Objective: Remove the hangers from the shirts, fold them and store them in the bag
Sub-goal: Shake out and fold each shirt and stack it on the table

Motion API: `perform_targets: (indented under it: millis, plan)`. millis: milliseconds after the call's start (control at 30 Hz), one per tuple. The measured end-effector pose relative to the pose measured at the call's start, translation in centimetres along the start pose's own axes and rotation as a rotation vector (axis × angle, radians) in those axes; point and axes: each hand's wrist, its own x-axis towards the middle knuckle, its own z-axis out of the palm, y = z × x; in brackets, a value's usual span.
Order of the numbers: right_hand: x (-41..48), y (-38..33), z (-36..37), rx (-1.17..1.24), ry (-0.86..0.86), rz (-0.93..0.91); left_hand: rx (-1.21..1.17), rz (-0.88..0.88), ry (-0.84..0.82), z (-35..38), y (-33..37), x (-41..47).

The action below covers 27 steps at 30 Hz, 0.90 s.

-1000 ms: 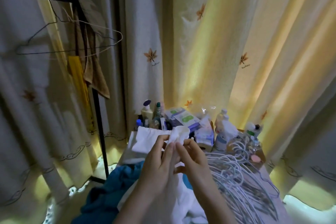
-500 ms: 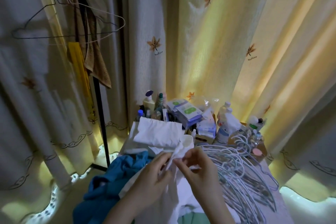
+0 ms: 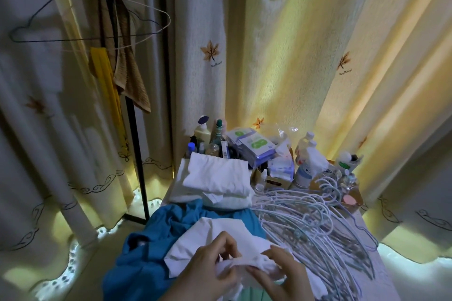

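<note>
The white shirt [image 3: 215, 237] is low in front of me now, spread over the blue garment [image 3: 156, 247] on the worktop [image 3: 367, 222]; a second ago I had its bunched end lifted up near the bottles, and I have brought it down toward my lap. My left hand [image 3: 210, 269] pinches a fold of the white cloth between thumb and fingers, and my right hand [image 3: 276, 273] pinches the same twisted strip just beside it, fingertips close together. No hanger shows in this shirt, so I judge it is already freed and I am straightening an edge or sleeve to begin the fold.

Beyond it lies a stack of folded white shirts [image 3: 217, 178], touching the far edge of the blue garment. To the right, a heap of white wire hangers [image 3: 315, 222] fans across the worktop, just beside my right hand. Behind them stand bottles and boxes [image 3: 247, 146] against the curtain [image 3: 281, 56]. At the left a black clothes rack [image 3: 137, 154] carries two empty wire hangers [image 3: 97, 22] and a brown towel [image 3: 132, 80].

I cannot see the bag anywhere, so storing seems some way off.
</note>
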Motion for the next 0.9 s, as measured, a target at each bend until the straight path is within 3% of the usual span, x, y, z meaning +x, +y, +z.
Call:
perform_targets:
  millis: [67,133,367,667,900]
  plan:
    - [1.5,-0.5,-1.0,0.060,-0.079,-0.025,0.064,0.033,0.041,0.1,0.2,0.3]
    - [3.2,-1.2,-2.4,0.087,-0.050,-0.145,0.138,0.104,0.107,-0.4,0.8,0.7]
    - [12.1,-9.6,-8.0,-0.134,0.016,-0.412,0.095,0.183,0.258,-5.7,5.2,4.4]
    - [17.3,-23.9,-19.8,-0.226,0.156,-0.723,-0.145,0.369,0.122,-13.5,14.7,8.2]
    - [18.0,-27.5,-25.9,-0.244,0.325,-0.762,0.028,0.409,0.017,-15.1,15.1,8.9]
